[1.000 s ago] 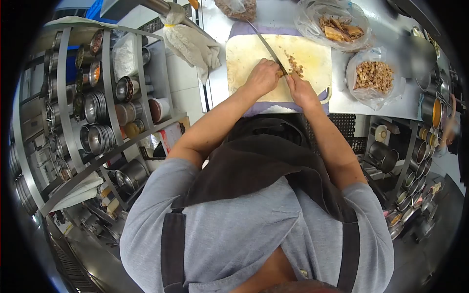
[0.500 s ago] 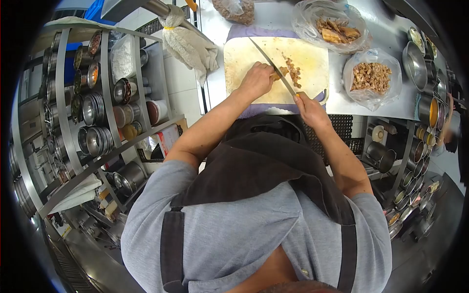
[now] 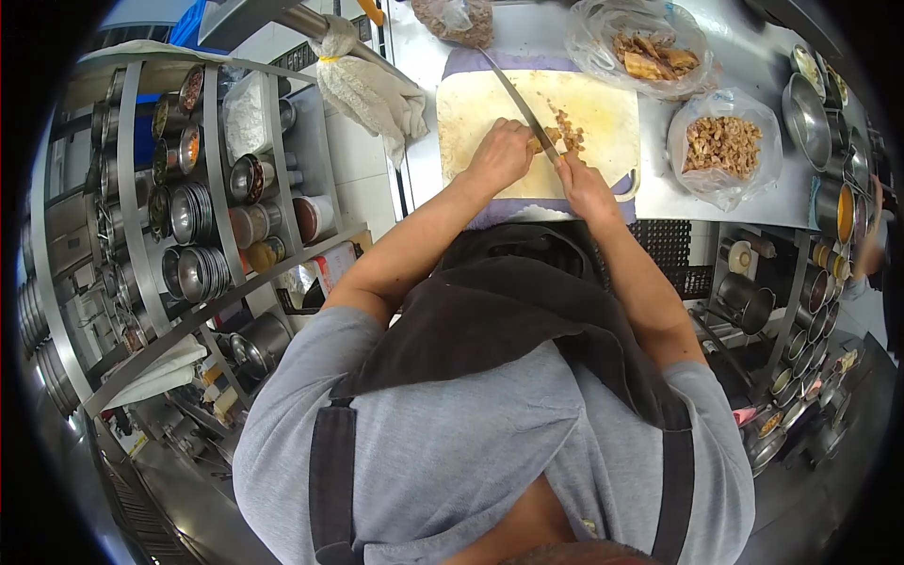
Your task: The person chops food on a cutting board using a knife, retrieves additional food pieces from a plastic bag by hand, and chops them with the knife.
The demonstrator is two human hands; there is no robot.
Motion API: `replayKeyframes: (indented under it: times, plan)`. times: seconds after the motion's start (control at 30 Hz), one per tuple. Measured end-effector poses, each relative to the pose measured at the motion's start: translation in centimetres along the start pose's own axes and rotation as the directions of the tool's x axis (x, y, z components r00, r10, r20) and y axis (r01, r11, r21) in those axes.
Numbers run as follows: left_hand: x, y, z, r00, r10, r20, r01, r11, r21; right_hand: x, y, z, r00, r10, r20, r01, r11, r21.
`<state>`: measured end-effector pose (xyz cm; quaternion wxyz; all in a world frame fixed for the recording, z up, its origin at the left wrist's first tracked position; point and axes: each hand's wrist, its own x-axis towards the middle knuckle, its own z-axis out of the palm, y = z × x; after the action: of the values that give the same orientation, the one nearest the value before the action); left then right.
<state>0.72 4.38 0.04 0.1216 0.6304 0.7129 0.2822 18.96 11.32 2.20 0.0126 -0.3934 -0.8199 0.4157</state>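
My right hand (image 3: 584,185) is closed round the handle of a long knife (image 3: 513,92), whose blade slants up and to the left over the cutting board (image 3: 466,99). With bent fingers my left hand (image 3: 503,153) presses a brown piece of food (image 3: 541,142) on the board, just left of the blade. Small chopped bits (image 3: 568,130) lie on the board to the right of the knife. A purple cloth (image 3: 490,211) shows under the board.
A bag of larger brown pieces (image 3: 650,58), a bag of chopped pieces (image 3: 723,148) and another filled bag (image 3: 455,19) stand on the metal counter (image 3: 659,198). A towel (image 3: 367,89) hangs at the left. Shelves with metal bowls (image 3: 193,212) stand further left.
Compared with half a second ago, my right hand and the knife have moved up and slightly left, closer to my left hand. The knife stayed in my right hand.
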Motion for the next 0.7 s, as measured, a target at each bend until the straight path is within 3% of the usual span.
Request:
replayKeyframes:
  times: [0.17,0.33,0.47,0.7]
  plan:
    - [-0.7,0.6,-1.7,0.999,-0.016,0.034,0.016,1.0,-0.009,-2.4,-0.4,-2.1,0.999,0.028,-0.018,-0.028,1.0,-0.008]
    - [-0.8,-0.3,-1.0,0.993,-0.11,0.034,0.111,0.993,-0.039,-4.0,-0.9,-3.3,0.997,-0.022,0.08,0.028,0.997,-0.065]
    - [-0.7,-0.9,-0.1,0.997,-0.056,0.052,0.058,0.998,-0.036,-3.2,-0.8,-3.5,0.986,-0.006,0.169,0.027,0.993,-0.118]
    - [-0.7,-0.8,0.2,0.999,-0.049,0.003,0.049,0.998,-0.034,0.7,-0.6,0.1,0.994,-0.015,0.113,0.025,0.995,-0.095]
